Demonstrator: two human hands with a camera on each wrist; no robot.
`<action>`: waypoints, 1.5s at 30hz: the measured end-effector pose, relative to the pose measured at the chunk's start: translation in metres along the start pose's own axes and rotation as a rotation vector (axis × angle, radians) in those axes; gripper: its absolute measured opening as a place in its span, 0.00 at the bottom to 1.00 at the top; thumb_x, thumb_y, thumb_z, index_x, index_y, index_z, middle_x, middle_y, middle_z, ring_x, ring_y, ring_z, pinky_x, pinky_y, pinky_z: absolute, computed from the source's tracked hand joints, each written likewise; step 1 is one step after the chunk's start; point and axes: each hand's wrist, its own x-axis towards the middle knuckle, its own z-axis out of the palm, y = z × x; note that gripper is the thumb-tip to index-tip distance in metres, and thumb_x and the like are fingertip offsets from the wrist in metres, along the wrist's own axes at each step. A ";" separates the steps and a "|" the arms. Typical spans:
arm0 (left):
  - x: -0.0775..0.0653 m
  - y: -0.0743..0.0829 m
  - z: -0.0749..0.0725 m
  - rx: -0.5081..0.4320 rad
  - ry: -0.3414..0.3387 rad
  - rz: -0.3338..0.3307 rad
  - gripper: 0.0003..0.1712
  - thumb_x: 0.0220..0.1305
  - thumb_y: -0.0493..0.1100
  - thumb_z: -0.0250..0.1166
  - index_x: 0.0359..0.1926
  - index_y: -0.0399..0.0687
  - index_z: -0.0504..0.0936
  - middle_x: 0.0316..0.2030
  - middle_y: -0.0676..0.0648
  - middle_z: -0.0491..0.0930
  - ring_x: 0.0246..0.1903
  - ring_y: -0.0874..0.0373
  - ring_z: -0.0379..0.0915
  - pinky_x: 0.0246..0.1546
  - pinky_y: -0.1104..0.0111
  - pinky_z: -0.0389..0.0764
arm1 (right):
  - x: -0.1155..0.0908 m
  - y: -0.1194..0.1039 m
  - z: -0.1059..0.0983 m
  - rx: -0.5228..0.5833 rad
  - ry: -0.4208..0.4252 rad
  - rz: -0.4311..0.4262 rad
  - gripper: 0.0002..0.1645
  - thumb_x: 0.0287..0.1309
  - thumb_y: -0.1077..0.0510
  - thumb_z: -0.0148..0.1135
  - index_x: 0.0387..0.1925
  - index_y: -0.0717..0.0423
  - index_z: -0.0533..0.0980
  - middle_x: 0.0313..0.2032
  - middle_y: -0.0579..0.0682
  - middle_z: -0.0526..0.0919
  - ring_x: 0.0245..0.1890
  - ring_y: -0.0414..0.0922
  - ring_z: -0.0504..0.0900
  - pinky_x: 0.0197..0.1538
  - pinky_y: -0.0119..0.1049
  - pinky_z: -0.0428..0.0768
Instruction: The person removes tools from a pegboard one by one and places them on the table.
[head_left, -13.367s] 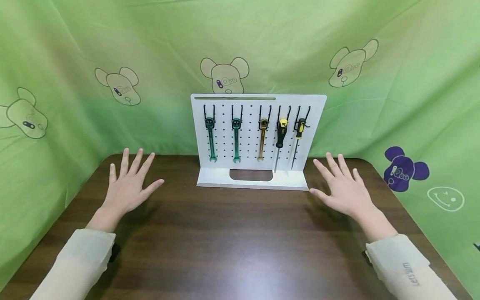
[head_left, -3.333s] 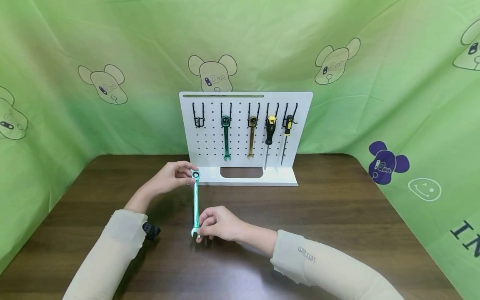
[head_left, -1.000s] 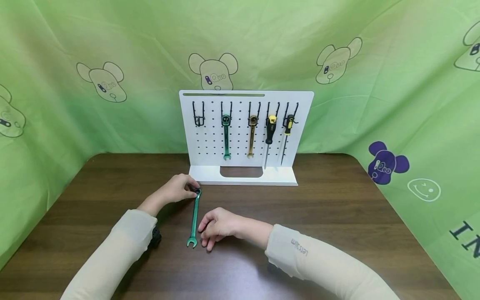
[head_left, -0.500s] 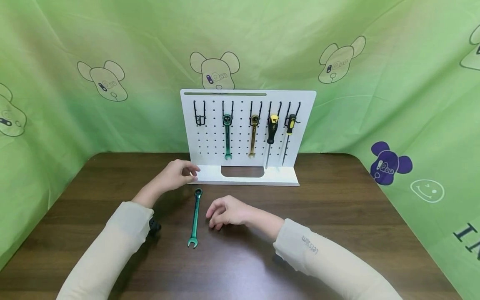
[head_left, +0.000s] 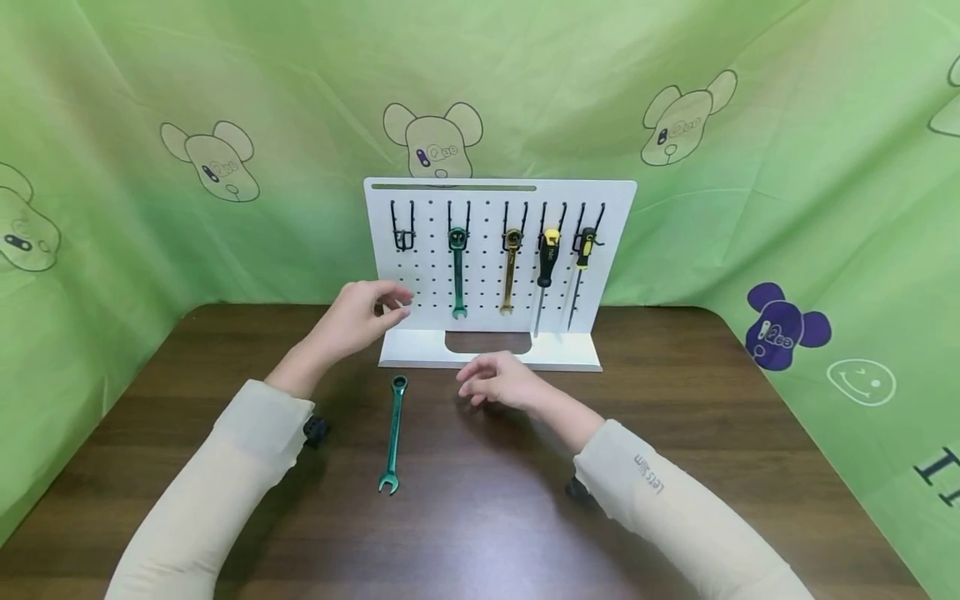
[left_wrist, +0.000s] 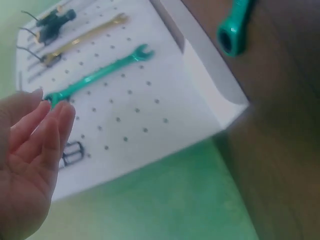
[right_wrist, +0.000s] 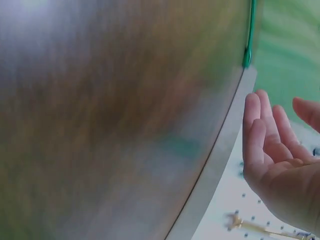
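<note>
A green wrench (head_left: 393,435) lies on the brown table, ring end toward the white pegboard (head_left: 480,187). My left hand (head_left: 358,317) hovers at the board's lower left, fingers relaxed and holding nothing. In the left wrist view that hand (left_wrist: 32,155) has its thumb apart from the fingers, near the second green wrench (left_wrist: 100,74), which hangs on the board. My right hand (head_left: 501,382) is above the table just before the board's base, fingers loosely bent. Its palm (right_wrist: 285,175) holds nothing in the right wrist view.
On the pegboard hang a second green wrench (head_left: 458,275), a gold wrench (head_left: 509,271) and two black-and-yellow screwdrivers (head_left: 548,260). The leftmost hook (head_left: 403,239) is bare. A green cloth (head_left: 300,108) stands behind the table (head_left: 480,517).
One green wrench came off the leftmost hook, passed between both hands and now lies on the table. My left hand has let go and risen toward the board; the right has moved forward and right.
</note>
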 end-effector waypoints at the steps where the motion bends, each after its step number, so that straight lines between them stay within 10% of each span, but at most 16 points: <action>1: 0.002 0.004 0.000 0.000 0.000 0.011 0.14 0.69 0.38 0.62 0.54 0.40 0.82 0.50 0.41 0.85 0.46 0.50 0.81 0.47 0.57 0.83 | 0.002 0.001 -0.004 0.004 0.025 0.000 0.15 0.65 0.65 0.59 0.51 0.68 0.78 0.41 0.61 0.88 0.34 0.49 0.87 0.38 0.34 0.79; 20: 0.054 0.017 0.025 -0.201 0.190 0.033 0.20 0.68 0.35 0.63 0.60 0.37 0.76 0.49 0.38 0.83 0.49 0.46 0.81 0.52 0.57 0.82 | 0.045 0.013 -0.032 0.066 0.379 0.038 0.19 0.69 0.61 0.58 0.58 0.64 0.75 0.57 0.63 0.80 0.50 0.57 0.84 0.58 0.44 0.81; 45: 0.079 0.014 0.045 -0.327 0.298 -0.029 0.24 0.67 0.35 0.64 0.62 0.40 0.72 0.49 0.40 0.83 0.51 0.47 0.81 0.55 0.62 0.81 | 0.074 0.015 -0.024 0.094 0.388 -0.080 0.26 0.68 0.61 0.58 0.67 0.58 0.69 0.61 0.61 0.78 0.63 0.56 0.76 0.66 0.48 0.74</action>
